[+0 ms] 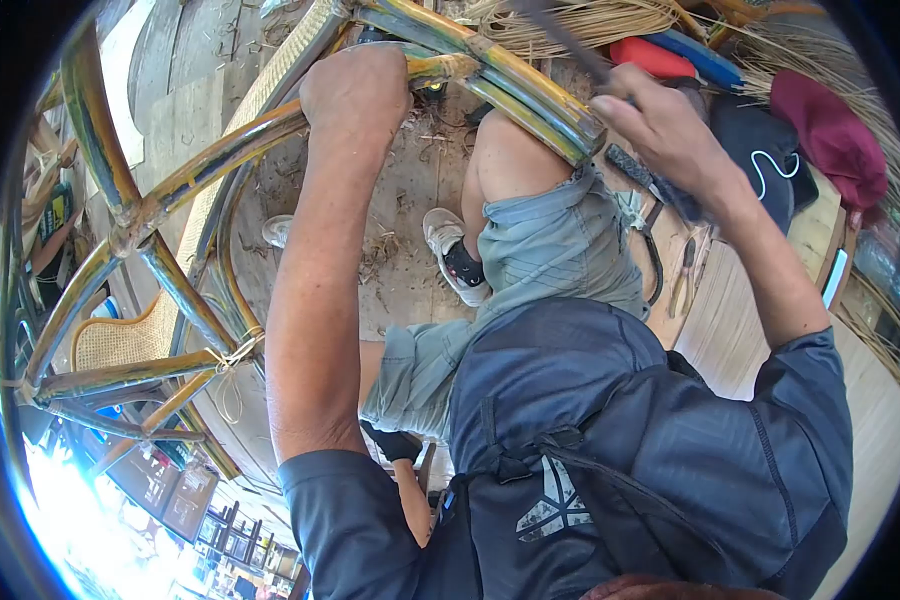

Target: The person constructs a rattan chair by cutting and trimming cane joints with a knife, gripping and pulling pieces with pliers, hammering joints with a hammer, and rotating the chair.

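Note:
My left hand (355, 88) is closed around a curved, mottled yellow-green pole of a rattan furniture frame (220, 155). The frame's bound joints and crossing struts spread across the left side of the view. My right hand (660, 120), raised at the upper right, is wrapped around a long dark tool (560, 35) that reaches up and left past the top edge. Its kind is blurred by motion. Below that fist, several poles of the frame end together (580, 135), over my bare knee (520, 155).
Pliers (683, 280) and a black-handled tool (635, 170) lie on the boards to the right. Bundled rattan strips (590, 22), a red object (652, 58) and a maroon cap (828, 130) are at the upper right. Woven cane (120, 342) shows behind the struts, and shavings litter the wooden floor (380, 280).

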Tool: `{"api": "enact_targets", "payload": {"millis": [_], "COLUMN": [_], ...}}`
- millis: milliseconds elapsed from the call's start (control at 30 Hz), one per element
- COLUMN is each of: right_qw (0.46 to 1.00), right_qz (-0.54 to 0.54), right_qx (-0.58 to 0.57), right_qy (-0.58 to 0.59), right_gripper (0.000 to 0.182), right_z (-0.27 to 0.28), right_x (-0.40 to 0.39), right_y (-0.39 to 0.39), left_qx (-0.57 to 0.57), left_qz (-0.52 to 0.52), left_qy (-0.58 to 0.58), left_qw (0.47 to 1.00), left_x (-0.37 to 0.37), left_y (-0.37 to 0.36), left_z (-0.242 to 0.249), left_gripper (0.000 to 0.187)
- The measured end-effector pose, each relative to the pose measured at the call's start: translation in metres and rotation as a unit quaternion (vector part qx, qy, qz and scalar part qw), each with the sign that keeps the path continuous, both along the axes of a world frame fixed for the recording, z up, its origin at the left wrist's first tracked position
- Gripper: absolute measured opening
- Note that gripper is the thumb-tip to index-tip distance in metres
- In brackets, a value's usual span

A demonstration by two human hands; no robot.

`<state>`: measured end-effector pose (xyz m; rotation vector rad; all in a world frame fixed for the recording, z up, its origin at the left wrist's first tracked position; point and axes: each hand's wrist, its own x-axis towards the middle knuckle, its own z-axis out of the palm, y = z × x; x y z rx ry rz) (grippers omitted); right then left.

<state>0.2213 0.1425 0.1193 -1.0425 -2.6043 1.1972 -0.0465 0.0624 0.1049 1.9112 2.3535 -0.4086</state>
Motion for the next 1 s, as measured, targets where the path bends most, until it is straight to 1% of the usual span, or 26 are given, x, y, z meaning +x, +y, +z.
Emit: {"api": "enact_targets", "payload": {"millis": [100, 133, 167, 233, 267, 300, 333, 367, 400, 433, 467, 500, 567, 667, 767, 800, 900, 933, 1000], "right_qw": [0.987, 0.993, 0.998, 0.986, 0.98, 0.971, 0.961, 0.946, 0.95, 0.943, 0.935, 0.926, 0.909, 0.89, 0.89, 0.884, 0.886, 0.915, 0.959], "right_qz": [0.033, 0.039, 0.0, -0.076, -0.09, -0.118, -0.149, -0.186, -0.2, -0.21, -0.222, -0.235, -0.245, -0.26, -0.284, -0.282, -0.267, -0.259, -0.232], "right_qx": [0.034, 0.067, -0.007, -0.15, -0.173, -0.2, -0.227, -0.256, -0.228, -0.242, -0.255, -0.267, -0.303, -0.319, -0.321, -0.333, -0.346, -0.287, -0.16], "right_qy": [-0.157, -0.091, -0.062, -0.004, 0.04, 0.049, 0.059, 0.071, 0.077, 0.094, 0.11, 0.128, 0.151, 0.196, 0.157, 0.17, 0.151, 0.113, 0.038], "right_gripper": [0.038, 0.035, 0.034, 0.031, 0.029, 0.03, 0.031, 0.032, 0.032, 0.032, 0.032, 0.032, 0.034, 0.034, 0.037, 0.039, 0.037, 0.036, 0.035], "right_z": [-0.006, -0.014, -0.012, -0.004, -0.011, -0.017, -0.023, -0.029, -0.035, -0.044, -0.051, -0.054, -0.052, -0.06, -0.055, -0.055, -0.061, -0.066, -0.078], "right_x": [-0.002, 0.002, 0.002, -0.001, 0.003, 0.008, 0.014, 0.02, 0.025, 0.028, 0.033, 0.036, 0.035, 0.036, 0.034, 0.035, 0.046, 0.052, 0.064], "right_y": [0.015, 0.016, 0.011, 0.002, -0.001, -0.003, -0.007, -0.013, -0.019, -0.025, -0.032, -0.036, -0.045, -0.05, -0.047, -0.045, -0.041, -0.043, -0.043], "left_qx": [0.006, 0.016, 0.02, 0.058, 0.077, 0.218, 0.351, 0.361, 0.369, 0.363, 0.346, 0.337, 0.295, 0.33, 0.212, 0.217, 0.245, 0.269, 0.262], "left_qz": [-0.006, -0.005, -0.004, -0.03, -0.048, -0.097, -0.148, -0.13, -0.114, -0.026, 0.062, 0.15, 0.321, 0.389, 0.36, 0.371, 0.387, 0.382, 0.385], "left_qy": [-0.001, -0.002, -0.007, -0.047, -0.067, -0.109, -0.146, -0.181, -0.218, -0.333, -0.442, -0.518, -0.637, -0.717, -0.767, -0.757, -0.722, -0.722, -0.744], "left_qw": [1.0, 1.0, 1.0, 0.997, 0.994, 0.965, 0.913, 0.905, 0.897, 0.87, 0.825, 0.772, 0.636, 0.476, 0.487, 0.493, 0.518, 0.51, 0.48], "left_x": [0.0, -0.001, 0.0, 0.004, 0.01, 0.019, 0.03, 0.044, 0.059, 0.072, 0.081, 0.082, 0.077, 0.062, 0.053, 0.059, 0.067, 0.072, 0.073], "left_y": [0.001, 0.002, -0.003, -0.01, -0.012, -0.015, -0.02, -0.031, -0.044, -0.059, -0.072, -0.077, -0.081, -0.057, -0.039, -0.034, -0.025, -0.023, -0.023], "left_z": [-0.002, -0.003, -0.003, -0.004, -0.005, -0.013, -0.025, -0.028, -0.032, -0.052, -0.073, -0.086, -0.097, -0.079, -0.093, -0.097, -0.104, -0.1, -0.101], "left_gripper": [0.014, 0.014, 0.014, 0.025, 0.032, 0.035, 0.037, 0.038, 0.039, 0.035, 0.032, 0.033, 0.036, 0.038, 0.038, 0.035, 0.032, 0.027, 0.025]}}
